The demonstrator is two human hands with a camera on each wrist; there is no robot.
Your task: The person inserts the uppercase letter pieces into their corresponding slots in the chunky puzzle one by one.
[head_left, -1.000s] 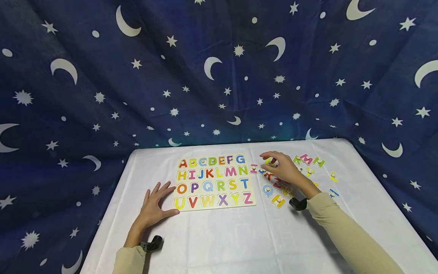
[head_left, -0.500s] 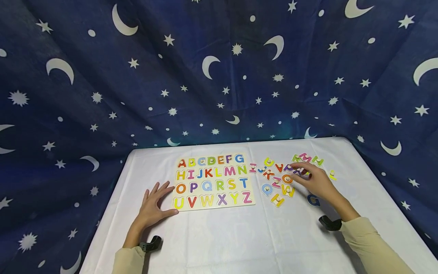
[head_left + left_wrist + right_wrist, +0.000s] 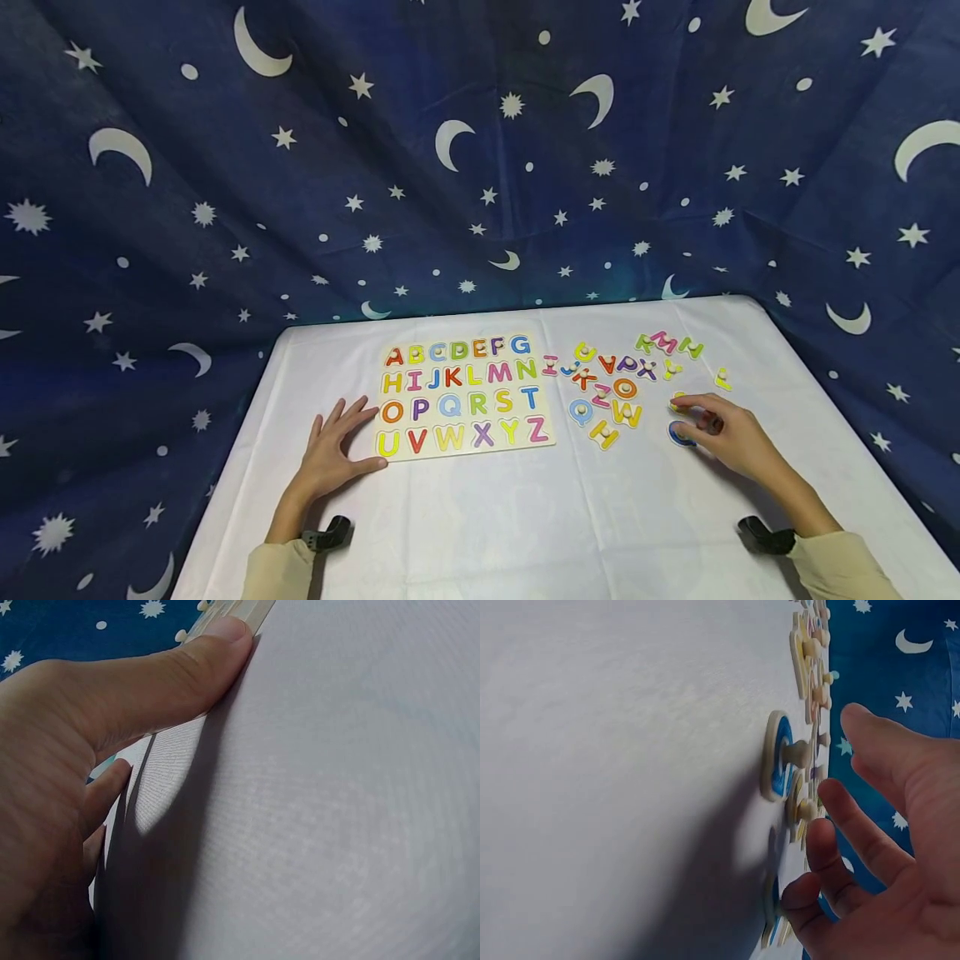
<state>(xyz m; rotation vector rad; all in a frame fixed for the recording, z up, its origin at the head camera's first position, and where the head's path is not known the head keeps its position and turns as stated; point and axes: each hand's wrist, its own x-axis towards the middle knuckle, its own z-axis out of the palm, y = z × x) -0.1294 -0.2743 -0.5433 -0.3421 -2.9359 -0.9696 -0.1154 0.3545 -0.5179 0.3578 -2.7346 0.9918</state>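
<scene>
Hovering by the blue G piece (image 3: 781,739), fingers of my right hand (image 3: 731,433) stood parted, empty; my left hand (image 3: 330,454) spread against the alphabet board (image 3: 433,422). A–F pieces (image 3: 460,352) sat fitted; loose letters (image 3: 625,414) lay unplaced.

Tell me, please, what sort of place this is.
Probably an indoor play or recording corner: a dark-blue moon-and-star cloth hangs behind a white-covered table, where an alphabet board lies.

Flat pale wooden alphabet board (image 3: 431,425), blue-faced rounded letter piece (image 3: 773,754) with bare wood edge, its smooth wooden knob (image 3: 799,754), matt white finely woven tablecloth (image 3: 480,533), dark blue star-printed cloth backdrop (image 3: 375,150), curved black wrist camera (image 3: 330,533), probably plastic
</scene>
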